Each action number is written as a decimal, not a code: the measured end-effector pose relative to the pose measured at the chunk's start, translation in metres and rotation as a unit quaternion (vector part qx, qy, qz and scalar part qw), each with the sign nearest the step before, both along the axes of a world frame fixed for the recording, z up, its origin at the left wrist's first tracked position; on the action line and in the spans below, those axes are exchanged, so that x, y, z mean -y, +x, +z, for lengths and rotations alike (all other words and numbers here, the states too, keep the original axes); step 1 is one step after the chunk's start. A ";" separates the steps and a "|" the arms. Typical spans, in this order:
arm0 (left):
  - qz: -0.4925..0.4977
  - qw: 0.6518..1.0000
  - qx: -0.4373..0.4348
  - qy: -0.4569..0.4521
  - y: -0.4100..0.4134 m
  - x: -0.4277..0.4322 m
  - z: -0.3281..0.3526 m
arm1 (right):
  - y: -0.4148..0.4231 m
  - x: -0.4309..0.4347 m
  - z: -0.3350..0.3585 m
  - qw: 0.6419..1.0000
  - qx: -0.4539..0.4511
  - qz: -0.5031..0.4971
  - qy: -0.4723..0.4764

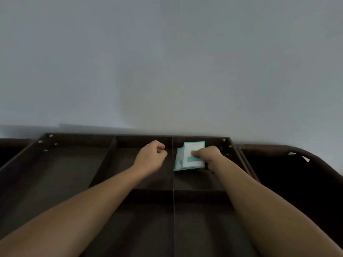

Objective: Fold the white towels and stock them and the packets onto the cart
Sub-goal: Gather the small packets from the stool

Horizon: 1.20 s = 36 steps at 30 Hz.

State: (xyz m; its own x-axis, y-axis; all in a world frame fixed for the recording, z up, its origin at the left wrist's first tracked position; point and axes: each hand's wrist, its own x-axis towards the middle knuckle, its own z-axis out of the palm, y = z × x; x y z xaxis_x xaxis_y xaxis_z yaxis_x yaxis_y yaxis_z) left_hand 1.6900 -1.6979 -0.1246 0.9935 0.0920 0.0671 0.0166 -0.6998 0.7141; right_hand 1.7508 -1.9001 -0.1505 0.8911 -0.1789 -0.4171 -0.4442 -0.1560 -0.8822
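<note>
Holding the packets [191, 158] in the far right compartment of the cart [79, 135], the right hand [207, 154] grips them from their right edge. Packets: a fanned stack, teal and white, long axis running away from the person; contact with the compartment floor cannot be told. Left hand [151, 156] clenched, nothing seen in it, just across the divider [173, 175] over the middle compartment. Judgement: the right hand alone serves; the set-down lies straight below it. No towels in view.
</note>
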 end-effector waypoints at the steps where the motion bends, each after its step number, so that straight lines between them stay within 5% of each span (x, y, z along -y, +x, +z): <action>1: 0.011 1.000 -0.004 0.017 0.001 -0.003 -0.002 | 0.006 -0.003 -0.005 1.000 -0.008 0.011 -0.004; 8: 0.011 0.985 -0.082 0.154 0.002 -0.019 -0.009 | 0.026 -0.011 -0.019 0.990 -0.005 0.060 -0.130; 15: -0.014 0.970 -0.085 0.226 0.000 -0.016 -0.002 | 0.020 -0.010 -0.016 0.930 -0.010 0.115 -0.348; 26: 0.022 0.976 -0.057 0.211 -0.029 -0.015 0.022 | 0.009 -0.006 -0.001 0.941 -0.011 0.137 -0.309; 30: 0.046 0.970 -0.057 0.231 -0.047 -0.025 0.031 | -0.005 -0.014 0.026 0.902 0.064 0.146 -0.401; 36: 0.083 0.968 -0.059 0.229 -0.084 -0.056 0.052 | -0.049 -0.079 0.077 0.815 0.195 0.308 -0.452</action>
